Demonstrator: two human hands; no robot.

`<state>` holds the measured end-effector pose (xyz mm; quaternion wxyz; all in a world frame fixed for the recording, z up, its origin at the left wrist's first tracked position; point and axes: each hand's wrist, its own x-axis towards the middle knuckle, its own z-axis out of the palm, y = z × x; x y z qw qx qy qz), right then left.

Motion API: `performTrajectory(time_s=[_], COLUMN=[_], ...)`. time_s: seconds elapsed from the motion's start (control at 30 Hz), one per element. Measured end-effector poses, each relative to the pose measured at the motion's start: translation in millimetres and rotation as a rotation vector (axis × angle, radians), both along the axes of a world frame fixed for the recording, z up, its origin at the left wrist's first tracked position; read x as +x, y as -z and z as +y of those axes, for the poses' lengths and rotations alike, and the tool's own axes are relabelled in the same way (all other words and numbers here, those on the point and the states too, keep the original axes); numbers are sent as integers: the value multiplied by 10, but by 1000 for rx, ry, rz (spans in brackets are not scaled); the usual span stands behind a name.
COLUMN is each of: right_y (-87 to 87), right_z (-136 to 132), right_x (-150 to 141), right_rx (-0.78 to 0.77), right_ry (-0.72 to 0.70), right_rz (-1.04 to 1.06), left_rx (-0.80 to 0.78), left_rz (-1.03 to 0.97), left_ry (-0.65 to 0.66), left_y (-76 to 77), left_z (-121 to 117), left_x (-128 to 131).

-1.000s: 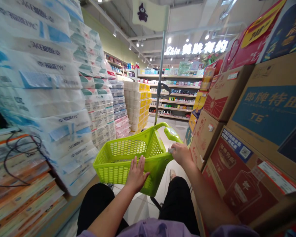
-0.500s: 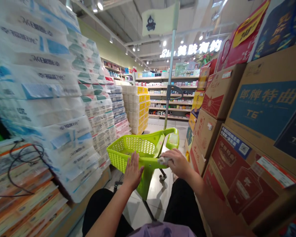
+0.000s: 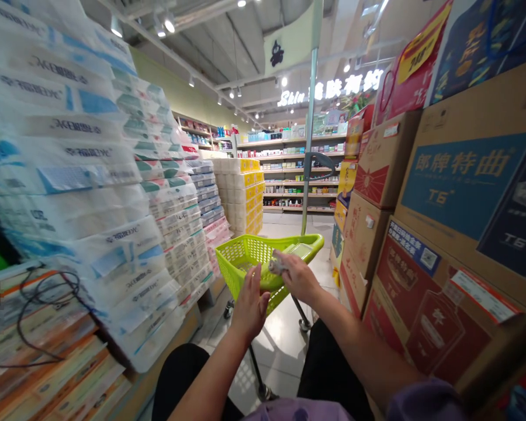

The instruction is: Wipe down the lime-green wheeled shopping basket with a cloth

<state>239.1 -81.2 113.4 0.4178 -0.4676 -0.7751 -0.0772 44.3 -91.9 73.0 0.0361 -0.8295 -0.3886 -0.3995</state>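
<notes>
A bright green shopping cart (image 3: 236,282) with a perforated basket stands on wheeled legs in front of me. My left hand (image 3: 249,304) is at its near edge, fingers extended and holding nothing. In my right hand (image 3: 297,276) is a crumpled greyish-white cloth (image 3: 277,263), bunched between the fingers over the cart's near rim. Beyond that hand is a green panel with a clear cover (image 3: 301,250) on the cart's right side. A pole (image 3: 312,111) rises from the cart's far end, carrying a dark hook-shaped handle (image 3: 322,168) and a pale flag (image 3: 289,44).
Stacked tissue packs (image 3: 87,152) line the left side, with a black cable (image 3: 20,316) draped over lower packs. Cartons (image 3: 460,193) are piled high on the right. Yellow-and-white packs (image 3: 249,196) and stocked shelves (image 3: 289,175) stand farther ahead.
The cart has turned, its basket swinging rightward in view. My right hand with the cloth has moved left and slightly up along the rim; my left hand has shifted a little right.
</notes>
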Motion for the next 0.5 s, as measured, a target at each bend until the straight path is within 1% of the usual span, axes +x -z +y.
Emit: performTrajectory(time_s=[0.1, 0.13, 0.17, 0.23, 0.33, 0.4, 0.43, 0.5], right_y=[-125, -142, -143, -107, -15, 34, 51, 70], right_z=[236, 277, 294, 256, 105, 15, -16, -53], right_x=[201, 216, 198, 80, -167, -281, -316, -361], right_rx=[-73, -104, -126, -116, -9, 42, 45, 17], right_ry=[254, 301, 315, 265, 69, -86, -142, -190], right_rz=[37, 17, -13, -59, -90, -102, -98, -49], left_rx=[5, 7, 6, 6, 44, 94, 120, 168], left_rz=[97, 144, 189, 251, 265, 228, 195, 118], left_ry=[-37, -72, -114, -184, -215, -242, -269, -314], left_y=[-99, -138, -175, -230, -240, -216, -206, -202], left_z=[52, 57, 56, 38, 13, 14, 18, 25], left_x=[-72, -65, -45, 18, 79, 53, 25, -34])
